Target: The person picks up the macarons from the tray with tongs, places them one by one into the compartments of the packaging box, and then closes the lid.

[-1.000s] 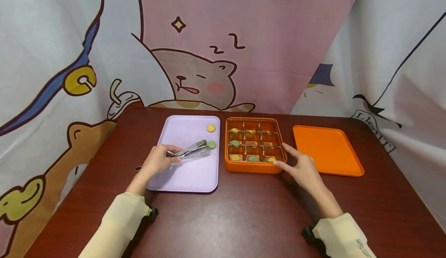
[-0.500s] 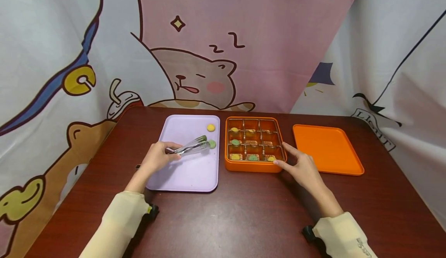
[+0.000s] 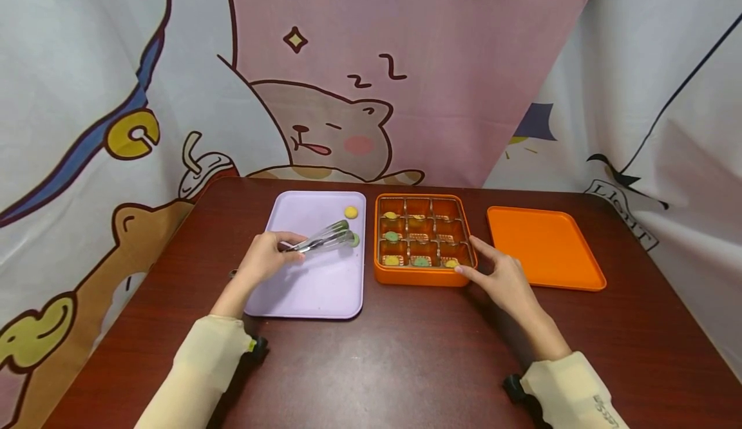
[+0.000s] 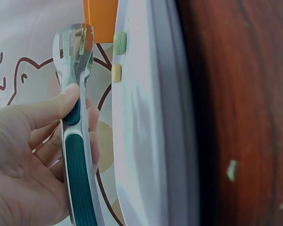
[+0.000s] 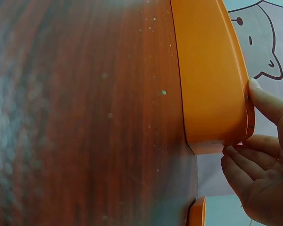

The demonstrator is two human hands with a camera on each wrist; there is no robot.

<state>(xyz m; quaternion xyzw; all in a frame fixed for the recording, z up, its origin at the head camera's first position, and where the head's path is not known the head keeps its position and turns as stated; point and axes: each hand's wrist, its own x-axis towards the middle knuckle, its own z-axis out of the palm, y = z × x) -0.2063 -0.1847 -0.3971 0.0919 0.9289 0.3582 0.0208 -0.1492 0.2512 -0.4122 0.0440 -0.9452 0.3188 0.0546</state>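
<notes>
My left hand (image 3: 263,260) holds metal tongs (image 4: 78,122) with dark green grips, thumb on one arm and fingers on the other. The tongs hang over a lilac tray (image 3: 307,294), their tips close to a green round piece (image 3: 355,240) that looks like a small cookie. A similar yellow round piece (image 3: 350,212) lies behind it. Whether the tips touch the green piece I cannot tell. My right hand (image 3: 504,284) holds the front right corner of an orange box (image 5: 212,70), thumb on the rim and fingers against the side.
Inside the box is a clear divider (image 3: 423,242) with square compartments; several hold yellow or green pieces. A flat orange lid (image 3: 545,248) lies to the right. Everything stands on a dark wooden table (image 3: 371,364), with a printed cloth (image 3: 440,94) hanging behind.
My left hand has shifted slightly forward and right, and the tong tips have risen a little around the green piece. The right hand and box have stayed put.
</notes>
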